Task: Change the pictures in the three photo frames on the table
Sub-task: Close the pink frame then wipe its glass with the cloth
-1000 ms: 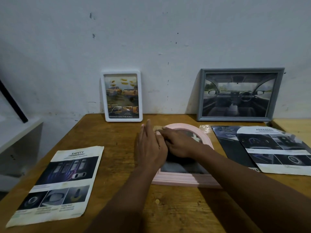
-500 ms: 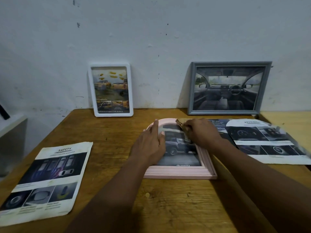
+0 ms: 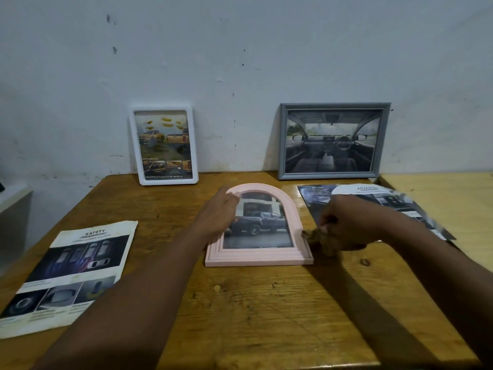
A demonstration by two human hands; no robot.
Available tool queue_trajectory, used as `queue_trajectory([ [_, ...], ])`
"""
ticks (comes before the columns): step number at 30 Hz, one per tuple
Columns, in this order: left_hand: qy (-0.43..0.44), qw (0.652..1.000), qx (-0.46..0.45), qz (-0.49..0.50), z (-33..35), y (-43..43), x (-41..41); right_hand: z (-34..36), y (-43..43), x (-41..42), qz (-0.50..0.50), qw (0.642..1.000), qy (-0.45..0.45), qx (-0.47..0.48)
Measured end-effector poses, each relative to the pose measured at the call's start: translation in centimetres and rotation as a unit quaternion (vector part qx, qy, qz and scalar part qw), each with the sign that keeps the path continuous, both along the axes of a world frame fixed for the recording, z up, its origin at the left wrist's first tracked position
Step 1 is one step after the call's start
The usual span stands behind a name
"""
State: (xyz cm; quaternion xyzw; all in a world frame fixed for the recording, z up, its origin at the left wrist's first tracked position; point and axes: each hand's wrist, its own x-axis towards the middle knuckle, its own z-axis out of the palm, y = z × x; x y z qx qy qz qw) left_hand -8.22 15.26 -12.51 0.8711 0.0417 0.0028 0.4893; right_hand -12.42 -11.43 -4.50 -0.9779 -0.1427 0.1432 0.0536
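A pink arched photo frame lies flat in the middle of the wooden table, showing a dark pickup truck picture. My left hand rests flat on its left edge. My right hand sits just right of the frame's lower right corner, closed on a crumpled brown wad. A white frame with a yellow-truck picture and a grey frame with a car-interior picture lean upright against the wall.
A "SAFETY" brochure page lies at the table's left front. An "ADVANCED" brochure page lies at the right, partly under my right forearm. A lighter table adjoins on the right. A grey shelf stands left.
My right hand slid from the top of the pink frame down to its lower right corner with the brown wad, uncovering the picture. My left hand stayed on the frame's left edge.
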Motion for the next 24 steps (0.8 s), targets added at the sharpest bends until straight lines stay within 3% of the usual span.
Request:
queue_trajectory([
  [2,-0.032,0.999,0.006,0.017,0.5,0.3,-0.2,0.9,-0.9,-0.9,-0.003,0.998,0.045,-0.054],
  [4,-0.059,0.994,0.088,0.025,0.9,0.6,-0.6,1.0,-1.0,-1.2,-0.006,0.995,0.076,-0.072],
  [6,-0.057,0.977,0.200,0.039,1.3,0.6,-1.1,0.4,-0.3,-0.7,-0.029,0.999,0.040,-0.003],
  [9,0.017,0.965,0.258,0.051,2.1,0.3,-1.9,-1.6,2.0,0.7,-0.115,0.986,-0.002,0.117],
  [13,0.066,0.969,0.231,0.057,2.4,-0.4,-2.9,-4.1,5.6,1.3,-0.199,0.964,-0.024,0.173],
  [20,0.043,0.980,0.124,0.148,1.1,-0.3,-3.2,-4.8,7.1,2.2,-0.331,0.902,-0.005,0.279],
  [24,-0.004,0.967,0.150,0.208,-0.6,-1.4,-4.5,-5.0,7.3,2.6,-0.342,0.892,-0.009,0.297],
])
